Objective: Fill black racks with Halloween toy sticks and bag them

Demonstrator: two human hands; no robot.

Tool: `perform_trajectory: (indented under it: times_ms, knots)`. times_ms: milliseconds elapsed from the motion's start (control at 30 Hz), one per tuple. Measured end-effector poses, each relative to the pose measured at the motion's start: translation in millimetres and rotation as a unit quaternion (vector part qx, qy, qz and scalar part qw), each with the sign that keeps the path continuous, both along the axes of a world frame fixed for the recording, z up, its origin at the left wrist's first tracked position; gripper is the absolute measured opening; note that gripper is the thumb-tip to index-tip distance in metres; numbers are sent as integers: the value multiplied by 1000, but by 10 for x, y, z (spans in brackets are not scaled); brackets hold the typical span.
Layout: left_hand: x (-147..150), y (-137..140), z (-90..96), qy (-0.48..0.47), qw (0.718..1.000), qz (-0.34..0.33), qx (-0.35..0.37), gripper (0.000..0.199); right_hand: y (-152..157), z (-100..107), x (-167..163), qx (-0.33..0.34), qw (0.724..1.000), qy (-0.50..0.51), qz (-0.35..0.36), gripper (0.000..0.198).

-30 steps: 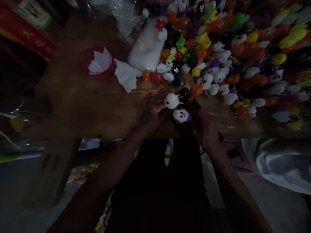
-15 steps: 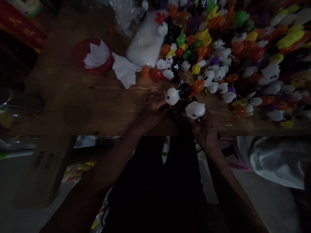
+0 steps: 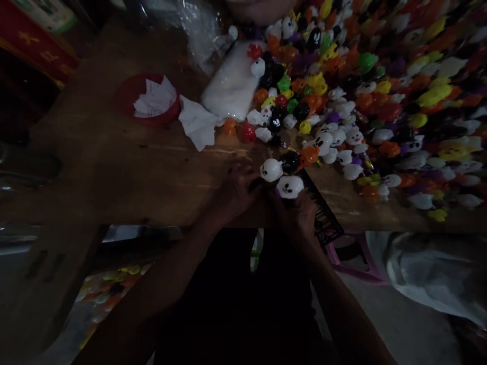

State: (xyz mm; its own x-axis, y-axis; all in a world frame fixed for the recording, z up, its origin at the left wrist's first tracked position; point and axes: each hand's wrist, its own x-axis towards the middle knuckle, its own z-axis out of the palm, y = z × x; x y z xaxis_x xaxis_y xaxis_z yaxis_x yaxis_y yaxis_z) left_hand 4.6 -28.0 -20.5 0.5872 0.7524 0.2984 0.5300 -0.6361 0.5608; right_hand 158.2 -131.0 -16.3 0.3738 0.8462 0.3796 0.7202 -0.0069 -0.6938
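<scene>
My right hand (image 3: pixel 300 212) is closed round the lower part of a white figure with a ghost-like face (image 3: pixel 290 187); a bit of purple shows at its side. Under that hand lies a black openwork plastic rack (image 3: pixel 326 210), slanting over the table's front edge. Along its far side a round white figure with a face (image 3: pixel 271 170), a black figure (image 3: pixel 290 161) and an orange figure (image 3: pixel 309 155) stand in a row. My left hand (image 3: pixel 240 186) has curled fingers close beside the round white figure. What those fingers grip is hidden in the dark.
A large heap of small coloured figures (image 3: pixel 365 106) covers the table's right side. On the wooden table (image 3: pixel 160 172) are a red bowl (image 3: pixel 125 101) of paper slips, a crumpled white paper (image 3: pixel 200 124) and a clear plastic bag (image 3: pixel 230 83). A pink stool (image 3: pixel 355 258) stands below.
My right hand has moved left with the white figure, which now turns its face up beside the round white one. More of the black rack shows. The camera view has shifted slightly.
</scene>
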Motion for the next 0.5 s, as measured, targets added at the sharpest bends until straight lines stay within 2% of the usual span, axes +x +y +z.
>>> perform_trajectory:
  times_ms: [100, 167, 333, 367, 500]
  knots:
    - [-4, -8, 35, 11, 1000, 16, -8, 17, -13, -65, -28, 29, 999, -41, -20, 17]
    - [-40, -29, 88, 6, 1000, 9, -16, 23, -6, -96, -35, 36, 998, -57, -17, 16]
    - [-144, -217, 204, -52, 994, -90, -27, 55, 10, -125, -66, -1, 996, -53, 70, 10]
    - [-136, -261, 185, -61, 994, -85, -38, 56, 9, -115, -69, -15, 995, -47, 86, 11]
    - [29, -362, -23, -102, 992, 20, -74, 59, -58, 47, 65, -43, 989, -30, 137, 15]
